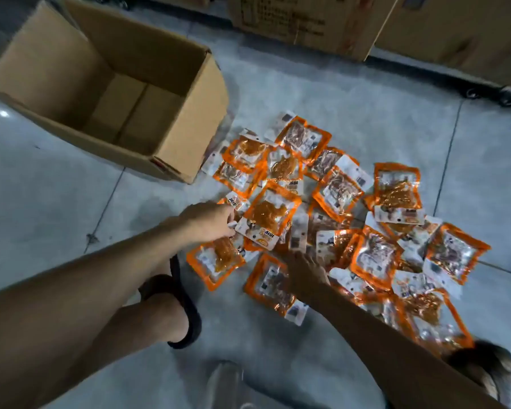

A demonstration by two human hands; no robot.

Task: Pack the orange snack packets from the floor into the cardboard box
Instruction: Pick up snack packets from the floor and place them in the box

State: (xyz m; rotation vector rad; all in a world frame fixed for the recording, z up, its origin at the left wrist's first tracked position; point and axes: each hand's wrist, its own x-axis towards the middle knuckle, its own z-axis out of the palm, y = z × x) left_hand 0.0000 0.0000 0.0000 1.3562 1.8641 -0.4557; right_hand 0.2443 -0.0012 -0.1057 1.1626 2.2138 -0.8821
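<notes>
I crouch on grey floor tiles point(56, 184); stacked cartons point(307, 22) stand beyond. My left hand point(210, 221) pinches one packet point(267, 216); my right hand point(306, 270) lies spread, flat on the pile of orange snack packets point(396, 219), too overlapped to count. One cardboard box point(106, 84), open and bare inside, sits beyond my left hand.

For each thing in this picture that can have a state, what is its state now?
cardboard box: open, upright, nothing visible inside.
orange snack packets: sealed, scattered in an overlapping pile on the floor.
left hand: fingers closed on the edge of one packet.
right hand: laid on the pile, grip cannot be told.
sandal: worn on the foot.
</notes>
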